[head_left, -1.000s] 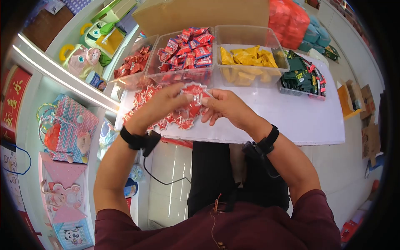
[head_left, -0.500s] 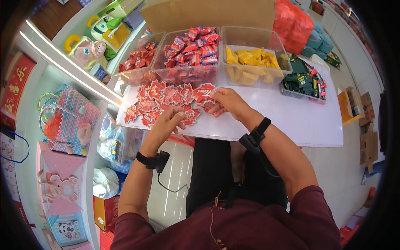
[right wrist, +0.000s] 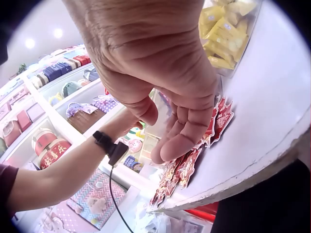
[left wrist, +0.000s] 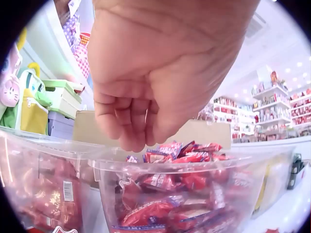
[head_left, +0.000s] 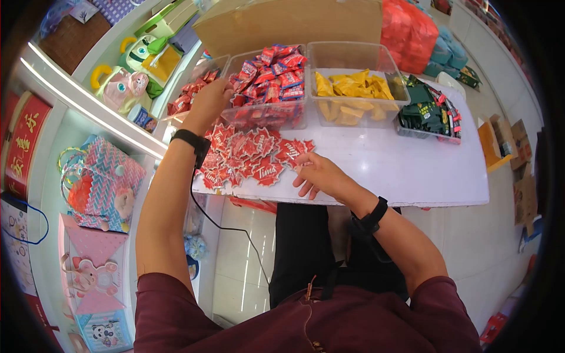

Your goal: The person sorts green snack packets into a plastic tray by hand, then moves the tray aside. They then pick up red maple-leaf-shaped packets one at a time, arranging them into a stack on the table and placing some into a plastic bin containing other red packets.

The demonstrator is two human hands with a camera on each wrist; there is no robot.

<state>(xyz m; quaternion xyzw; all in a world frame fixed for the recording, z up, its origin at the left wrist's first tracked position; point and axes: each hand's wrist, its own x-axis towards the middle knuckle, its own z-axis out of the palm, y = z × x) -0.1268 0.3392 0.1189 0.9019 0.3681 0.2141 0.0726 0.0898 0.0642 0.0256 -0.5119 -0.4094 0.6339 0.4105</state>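
Observation:
Over the bins, in the head view, my left hand (head_left: 210, 101) reaches toward the clear bin (head_left: 257, 125) of red and blue packets (head_left: 272, 89). Its fingers bend loosely downward above the rim in the left wrist view, with nothing visible between them and the thumb. My right hand (head_left: 325, 177) hovers low at the front of the table, fingers relaxed and holding nothing. Just beyond its fingertips lies a red leaf-shaped piece (head_left: 292, 149) printed "Tims". More such red leaf-shaped pieces (head_left: 238, 156) overlap in a pile to its left.
A smaller bin of darker red packets (head_left: 187, 94) stands at the left. To the right are a clear bin with yellow packets (head_left: 353, 85) and a shallow tray of dark green packets (head_left: 425, 103). A cardboard box (head_left: 288, 26) stands behind. Display shelves (right wrist: 85, 124) line the left side.
Both hands held a red leaf-shaped piece together; then the right hand laid it at the pile's right side and let go. My left hand has moved forward to the bins, the right slightly back.

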